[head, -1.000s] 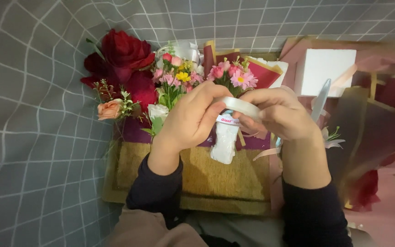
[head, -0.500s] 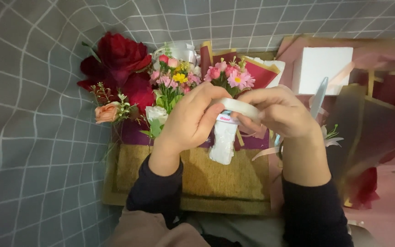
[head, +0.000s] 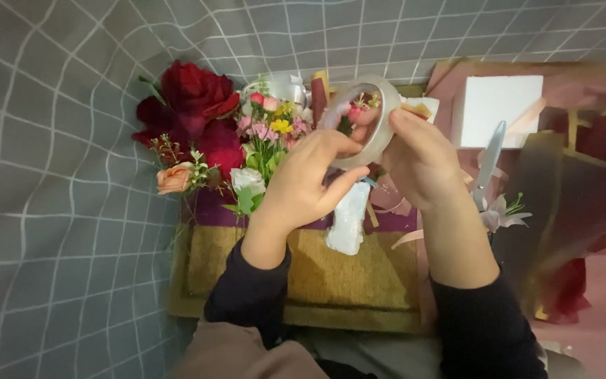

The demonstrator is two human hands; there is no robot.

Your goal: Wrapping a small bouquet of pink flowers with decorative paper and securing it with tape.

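Both my hands hold a roll of clear tape [head: 376, 119] upright above a flower arrangement. My right hand [head: 422, 158] grips the roll's right rim, fingers reaching through the ring. My left hand [head: 310, 182] pinches the roll's lower left edge with thumb and fingers. Below the hands lies a white wrapped bundle [head: 348, 217] on a brown mat [head: 317, 274]. Red roses [head: 191, 105], a peach rose [head: 174, 179] and small pink and yellow flowers [head: 271, 126] stand to the left.
A white foam block [head: 496, 109] and scissors [head: 489, 158] lie to the right among dark red and brown wrapping sheets [head: 583, 203]. Grey checked cloth [head: 57, 210] covers the left and back.
The tape roll has been lifted and turned upright, so its ring now faces me. Both hands rose with it, uncovering the white bundle beneath.
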